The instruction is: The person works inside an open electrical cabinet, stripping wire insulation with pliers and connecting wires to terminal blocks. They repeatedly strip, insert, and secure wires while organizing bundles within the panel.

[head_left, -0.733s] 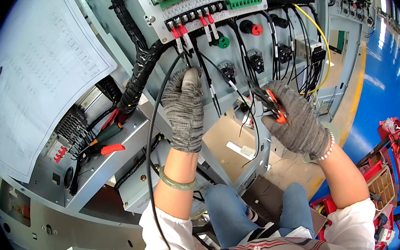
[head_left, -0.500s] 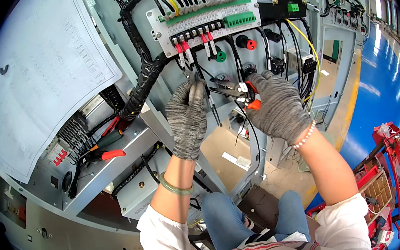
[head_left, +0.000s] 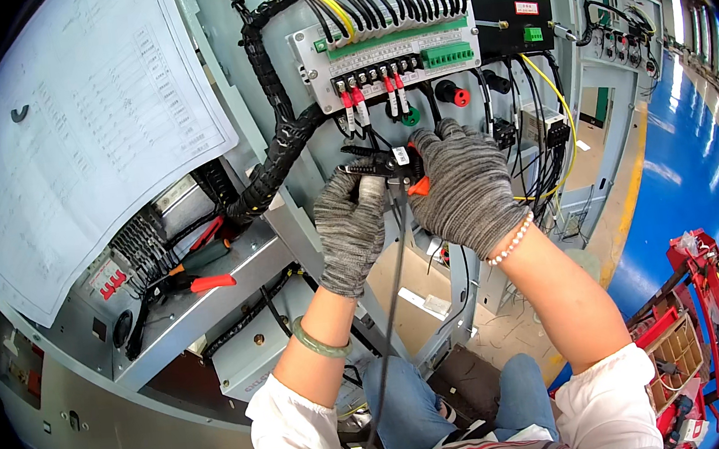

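Note:
My right hand (head_left: 465, 183), in a grey knitted glove, grips a pair of wire strippers (head_left: 384, 164) with black jaws and orange handles. Its jaws point left, across the fingertips of my left hand (head_left: 350, 236), gloved alike. The left fingers are pinched together on a thin black wire, mostly hidden behind the tool. A long black wire (head_left: 391, 296) hangs from beside the jaws down to my lap. Just above is a terminal board (head_left: 389, 50), with red-sleeved, white-tagged wires (head_left: 356, 111) coming off its lower edge.
Red (head_left: 453, 93) and green (head_left: 410, 116) round fittings sit under the board. A thick black wire bundle (head_left: 277, 150) runs down its left side. A wiring sheet (head_left: 94, 121) hangs at left, above a metal ledge (head_left: 209, 297) holding red-handled tools. A red tool cart (head_left: 710, 310) stands at right.
The strippers have moved left and turned more level, so their jaws now meet my left fingertips. My left hand has dropped slightly. The long black wire now hangs in front of my lap.

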Motion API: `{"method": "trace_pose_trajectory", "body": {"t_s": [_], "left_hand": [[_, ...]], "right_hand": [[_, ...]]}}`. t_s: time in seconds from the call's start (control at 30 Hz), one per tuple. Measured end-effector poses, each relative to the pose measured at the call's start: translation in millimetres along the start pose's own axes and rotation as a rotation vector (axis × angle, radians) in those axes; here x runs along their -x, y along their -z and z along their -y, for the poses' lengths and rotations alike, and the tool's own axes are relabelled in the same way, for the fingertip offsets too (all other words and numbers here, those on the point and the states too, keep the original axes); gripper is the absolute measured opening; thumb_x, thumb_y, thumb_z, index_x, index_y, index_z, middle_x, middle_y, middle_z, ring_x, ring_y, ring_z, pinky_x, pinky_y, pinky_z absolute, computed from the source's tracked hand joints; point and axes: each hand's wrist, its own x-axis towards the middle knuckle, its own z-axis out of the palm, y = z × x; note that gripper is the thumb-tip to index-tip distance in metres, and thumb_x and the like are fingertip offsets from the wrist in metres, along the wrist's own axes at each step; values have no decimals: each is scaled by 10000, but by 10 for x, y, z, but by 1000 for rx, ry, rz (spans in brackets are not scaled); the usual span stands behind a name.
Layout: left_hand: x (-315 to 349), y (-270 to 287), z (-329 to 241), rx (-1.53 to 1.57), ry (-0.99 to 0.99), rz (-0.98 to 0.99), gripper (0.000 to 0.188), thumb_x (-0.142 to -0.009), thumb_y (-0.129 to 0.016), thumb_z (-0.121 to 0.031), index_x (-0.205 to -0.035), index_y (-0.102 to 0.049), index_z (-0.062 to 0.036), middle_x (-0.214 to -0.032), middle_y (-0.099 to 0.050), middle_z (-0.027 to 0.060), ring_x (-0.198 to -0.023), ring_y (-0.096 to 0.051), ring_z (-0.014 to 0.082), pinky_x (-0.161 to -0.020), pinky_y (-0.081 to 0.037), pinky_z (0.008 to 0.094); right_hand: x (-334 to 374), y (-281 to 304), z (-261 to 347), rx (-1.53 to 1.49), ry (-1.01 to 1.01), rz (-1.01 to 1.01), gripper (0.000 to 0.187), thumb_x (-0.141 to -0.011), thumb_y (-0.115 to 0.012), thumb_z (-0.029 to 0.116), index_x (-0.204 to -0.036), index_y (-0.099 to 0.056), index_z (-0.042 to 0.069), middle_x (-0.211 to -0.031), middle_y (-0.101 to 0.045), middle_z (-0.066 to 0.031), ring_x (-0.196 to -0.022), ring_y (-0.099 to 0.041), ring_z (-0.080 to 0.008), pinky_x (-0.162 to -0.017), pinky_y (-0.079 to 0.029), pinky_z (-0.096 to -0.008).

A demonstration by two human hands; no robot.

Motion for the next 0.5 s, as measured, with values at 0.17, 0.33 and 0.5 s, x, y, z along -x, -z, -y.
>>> {"method": "trace_pose_trajectory", "body": {"t_s": [0.17,0.33,0.5], "left_hand": [[-13,5,81,94,-25,9,127,-865,-558,-89,-955,-611,-18,-798,-612,24,-705,-531,67,-647,-449,225],[-10,18,31,55,2,32,124,-865,-560,-87,-959,-610,-23,-796,-612,17,-709,-526,63,-645,-445,223],[-14,3,49,68,32,32,127,-868,-557,-91,-964,-611,-26,-779,-609,14,-689,-515,62,-636,-442,223]], "right_hand": [[-25,32,6,25,17,64,456,-635,-679,275,-1025,-566,66,-950,-550,-144,-920,-546,-297,-817,-433,-400],[-38,128,-2,18,22,136,450,-646,-683,307,-1015,-570,77,-963,-550,-138,-940,-547,-284,-825,-433,-397],[-46,118,-3,27,13,117,443,-635,-689,294,-1012,-580,89,-960,-554,-133,-942,-551,-282,-823,-438,-401]]}}
